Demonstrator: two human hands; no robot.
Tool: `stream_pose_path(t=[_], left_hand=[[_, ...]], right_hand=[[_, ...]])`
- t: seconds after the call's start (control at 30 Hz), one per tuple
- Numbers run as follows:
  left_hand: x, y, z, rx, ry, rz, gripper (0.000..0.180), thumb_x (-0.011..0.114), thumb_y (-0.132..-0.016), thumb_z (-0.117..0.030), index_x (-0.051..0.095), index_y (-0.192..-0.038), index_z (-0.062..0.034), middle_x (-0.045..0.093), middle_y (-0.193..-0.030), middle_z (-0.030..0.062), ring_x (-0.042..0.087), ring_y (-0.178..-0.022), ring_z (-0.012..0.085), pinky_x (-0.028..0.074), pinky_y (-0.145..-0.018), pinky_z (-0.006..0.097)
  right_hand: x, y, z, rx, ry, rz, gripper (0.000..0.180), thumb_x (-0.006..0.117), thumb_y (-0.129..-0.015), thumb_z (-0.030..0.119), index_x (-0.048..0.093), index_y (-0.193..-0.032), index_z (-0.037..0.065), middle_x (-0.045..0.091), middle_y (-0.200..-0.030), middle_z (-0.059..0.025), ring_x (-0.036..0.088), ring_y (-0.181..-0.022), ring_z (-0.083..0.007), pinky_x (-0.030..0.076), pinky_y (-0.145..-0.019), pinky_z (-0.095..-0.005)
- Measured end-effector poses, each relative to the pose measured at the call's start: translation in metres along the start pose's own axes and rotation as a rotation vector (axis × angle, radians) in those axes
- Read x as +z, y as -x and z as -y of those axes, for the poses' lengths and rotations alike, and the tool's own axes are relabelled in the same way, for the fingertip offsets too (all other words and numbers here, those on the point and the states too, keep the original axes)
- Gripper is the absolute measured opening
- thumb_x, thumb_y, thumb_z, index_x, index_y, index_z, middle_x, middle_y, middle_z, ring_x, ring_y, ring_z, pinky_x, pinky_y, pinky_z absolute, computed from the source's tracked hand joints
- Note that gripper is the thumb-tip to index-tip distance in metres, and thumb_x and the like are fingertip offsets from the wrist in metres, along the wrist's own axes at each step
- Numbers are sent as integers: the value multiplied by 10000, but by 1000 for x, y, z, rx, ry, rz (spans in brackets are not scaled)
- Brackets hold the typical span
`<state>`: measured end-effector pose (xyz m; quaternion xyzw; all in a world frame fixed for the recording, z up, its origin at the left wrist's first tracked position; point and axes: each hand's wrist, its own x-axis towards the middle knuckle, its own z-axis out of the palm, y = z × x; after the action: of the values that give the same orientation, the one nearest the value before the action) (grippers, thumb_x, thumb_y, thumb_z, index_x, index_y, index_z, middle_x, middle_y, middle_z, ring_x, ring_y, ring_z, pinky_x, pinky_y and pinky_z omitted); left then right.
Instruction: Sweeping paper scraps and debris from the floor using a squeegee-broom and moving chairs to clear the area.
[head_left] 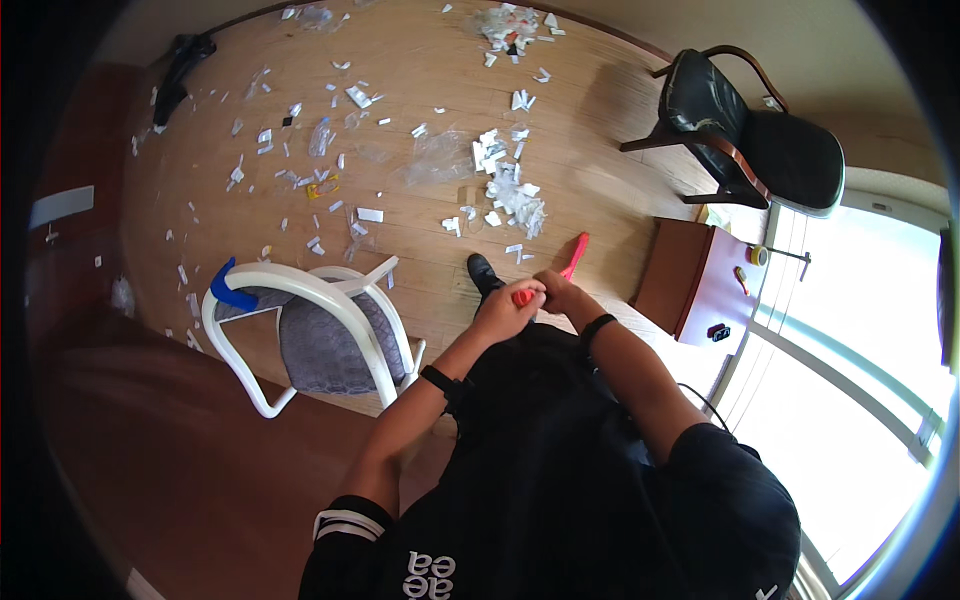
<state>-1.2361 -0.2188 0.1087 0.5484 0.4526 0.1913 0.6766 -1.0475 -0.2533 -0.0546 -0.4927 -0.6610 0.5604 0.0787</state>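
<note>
Both my hands are closed on what looks like a red broom. The round red end of its handle pokes out of my left hand. Just to the right, my right hand is wrapped round it close to the left one. Beyond the right hand a narrow red strip, apparently the broom head, shows against the wood floor. Most of the shaft is hidden behind my hands. Ahead of my black shoe lies a pile of white scraps and clear plastic.
Litter is scattered across the floor, with another heap by the far wall. A white-framed chair bearing a blue curved thing stands left. At right are a black armchair, a small cabinet and a bright window.
</note>
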Motion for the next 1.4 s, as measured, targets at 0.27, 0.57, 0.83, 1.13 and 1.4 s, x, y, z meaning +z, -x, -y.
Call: stream_pose_path(t=[0.27, 0.57, 0.83, 1.13, 1.4], left_hand=[[-71, -23, -50, 42, 70, -191, 234, 545, -923, -212, 586, -1055, -23, 606, -817, 26, 576, -718, 85, 480, -677, 237], [-79, -52, -79, 142, 25, -229, 256, 564, -910, -160, 562, -1125, -21, 614, -932, 53, 593, -785, 97, 488, -720, 243], [-53, -45, -100, 255, 135, -256, 345, 507, -868, -21, 546, -1208, -62, 598, -952, 50, 587, -786, 106, 483, -721, 245], [24, -53, -53, 48, 322, -719, 255, 426, -894, -42, 584, -1093, -22, 604, -767, 40, 586, -743, 104, 467, -694, 245], [124, -76, 25, -484, 570, -779, 464, 510, -878, -426, 618, -881, 26, 623, -689, 108, 615, -584, 181, 485, -531, 312]], right_hand=[[-53, -101, 120, 695, -1413, -26, 192, 396, -861, 146, 522, -728, 87, 490, -575, -20, 419, -387, -99, 297, -331, -195], [-97, -128, 126, 524, -1526, -27, 211, 425, -876, 214, 556, -790, 73, 579, -688, -61, 573, -565, -143, 496, -500, -261], [-130, -116, 109, 154, -1299, 325, 268, 468, -843, 284, 562, -818, 34, 597, -755, -123, 595, -616, -239, 507, -560, -361], [-154, -63, 93, 694, -1213, 612, 159, 454, -800, 147, 535, -785, 11, 511, -605, -62, 486, -486, -167, 373, -438, -285], [-179, 18, 127, 731, -406, 790, 71, 558, -750, 122, 535, -705, 73, 495, -564, -3, 452, -437, -106, 312, -390, -254]])
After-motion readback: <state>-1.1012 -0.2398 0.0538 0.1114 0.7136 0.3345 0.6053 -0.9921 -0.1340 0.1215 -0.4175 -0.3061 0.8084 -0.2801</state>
